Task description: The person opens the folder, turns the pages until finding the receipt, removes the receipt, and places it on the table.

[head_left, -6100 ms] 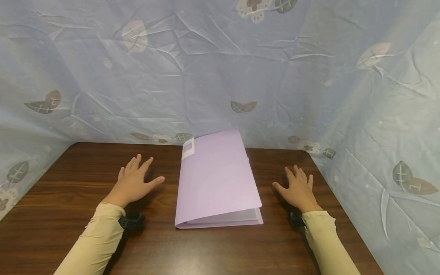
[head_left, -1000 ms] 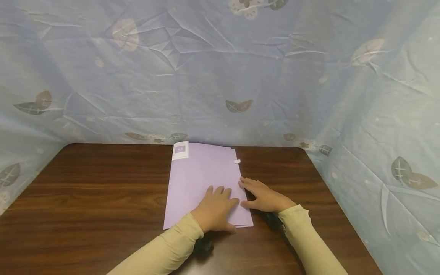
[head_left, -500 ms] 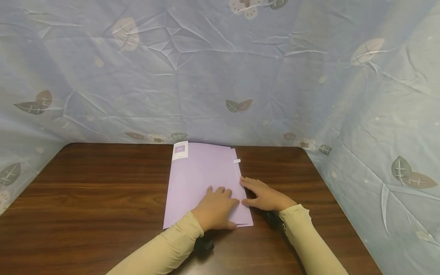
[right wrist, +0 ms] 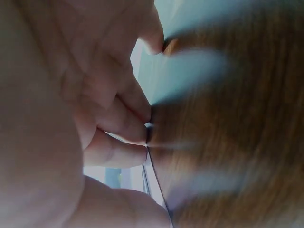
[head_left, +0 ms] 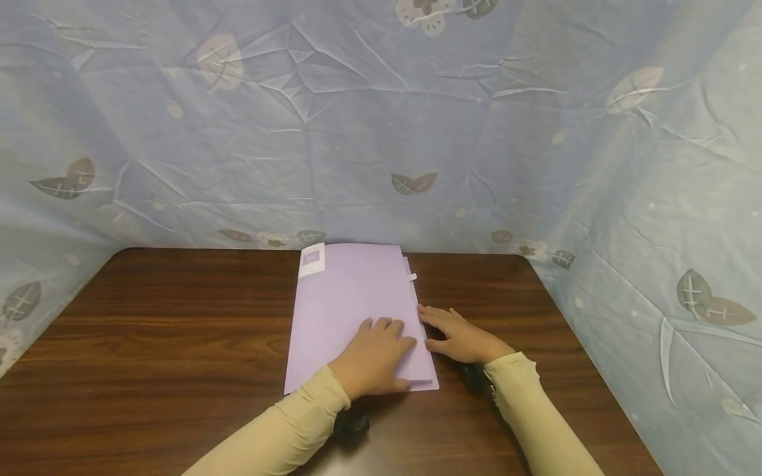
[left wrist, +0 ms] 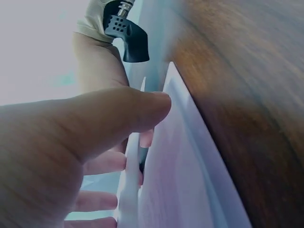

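A lilac folder (head_left: 345, 297) lies on the wooden table, a white label (head_left: 312, 259) at its far left corner. Its front cover stands slightly raised, and the left wrist view shows a gap between the cover (left wrist: 128, 204) and the sheets below (left wrist: 171, 175). My left hand (head_left: 375, 357) lies over the cover's near right part, fingertips on its surface, thumb at the near edge. Along the folder's right edge, my right hand (head_left: 464, 336) holds its fingers extended and slightly bent. Its fingertips (right wrist: 137, 156) sit low at the folder's edge, close to the tabletop.
The brown table (head_left: 178, 337) reaches back to a pale blue leaf-patterned cloth (head_left: 369, 145), which also hangs along both sides. A small white tab (head_left: 413, 277) sticks out of the folder's right side. Dark wrist devices (head_left: 351, 423) sit under both wrists.
Earlier the hands were apart on either side of the folder; both have since come in to it. Over the last half second the cover has risen slightly, the left hand with it.
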A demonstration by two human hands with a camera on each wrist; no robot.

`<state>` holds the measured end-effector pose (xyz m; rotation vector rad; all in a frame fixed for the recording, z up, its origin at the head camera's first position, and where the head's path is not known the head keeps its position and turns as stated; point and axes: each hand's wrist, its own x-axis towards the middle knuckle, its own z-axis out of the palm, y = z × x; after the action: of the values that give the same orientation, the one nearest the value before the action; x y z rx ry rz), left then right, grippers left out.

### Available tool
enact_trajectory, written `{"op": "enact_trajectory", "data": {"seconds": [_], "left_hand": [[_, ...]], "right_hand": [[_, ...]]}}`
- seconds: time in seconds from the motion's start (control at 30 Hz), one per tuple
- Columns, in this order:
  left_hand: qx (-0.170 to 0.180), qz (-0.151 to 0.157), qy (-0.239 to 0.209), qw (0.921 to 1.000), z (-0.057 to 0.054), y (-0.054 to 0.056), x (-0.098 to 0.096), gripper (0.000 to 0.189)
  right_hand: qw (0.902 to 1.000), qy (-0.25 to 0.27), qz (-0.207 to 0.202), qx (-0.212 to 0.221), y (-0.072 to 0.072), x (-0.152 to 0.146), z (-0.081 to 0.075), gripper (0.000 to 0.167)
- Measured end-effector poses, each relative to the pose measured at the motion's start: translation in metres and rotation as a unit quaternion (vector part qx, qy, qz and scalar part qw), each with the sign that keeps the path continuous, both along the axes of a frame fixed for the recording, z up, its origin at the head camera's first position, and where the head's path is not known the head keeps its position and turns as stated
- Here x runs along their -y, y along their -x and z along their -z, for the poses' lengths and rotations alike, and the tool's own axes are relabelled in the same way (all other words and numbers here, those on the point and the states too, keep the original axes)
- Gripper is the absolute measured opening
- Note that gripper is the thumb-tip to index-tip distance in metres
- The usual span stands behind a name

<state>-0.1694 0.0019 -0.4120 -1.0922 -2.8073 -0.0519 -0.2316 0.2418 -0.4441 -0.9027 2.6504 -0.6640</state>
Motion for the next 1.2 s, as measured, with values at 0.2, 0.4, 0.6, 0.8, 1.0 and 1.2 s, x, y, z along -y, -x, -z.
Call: {"op": "enact_trajectory", "data": {"seconds": [0.2, 0.4, 0.6, 0.8, 1.0, 1.2], "left_hand": [[-0.004, 0.014, -0.015, 0.9998, -0.005, 0.001, -0.003, 0.074], [0.004, 0.042, -0.032, 0.9986, -0.008, 0.001, -0.013, 0.067], [-0.015, 0.053, -0.024, 0.9982, -0.014, -0.002, -0.019, 0.054], [-0.037, 0.065, -0.024, 0.9969, -0.014, -0.002, -0.022, 0.045], [-0.050, 0.089, -0.041, 0.9940, -0.015, -0.003, -0.023, 0.034], [-0.051, 0.091, -0.045, 0.9935, -0.016, -0.004, -0.023, 0.029]], "right_hand": [[1.0000, -0.003, 0.009, 0.000, 0.000, 0.002, -0.001, 0.061], [0.9999, -0.006, 0.005, -0.006, 0.001, 0.000, -0.001, 0.059], [0.9999, -0.008, 0.011, -0.001, 0.002, -0.001, 0.001, 0.063], [0.9998, -0.003, 0.020, 0.007, 0.002, -0.002, 0.002, 0.067], [0.9997, 0.009, 0.020, 0.006, 0.000, 0.000, 0.000, 0.062], [0.9991, -0.009, 0.043, -0.004, -0.001, 0.003, -0.004, 0.055]]}}
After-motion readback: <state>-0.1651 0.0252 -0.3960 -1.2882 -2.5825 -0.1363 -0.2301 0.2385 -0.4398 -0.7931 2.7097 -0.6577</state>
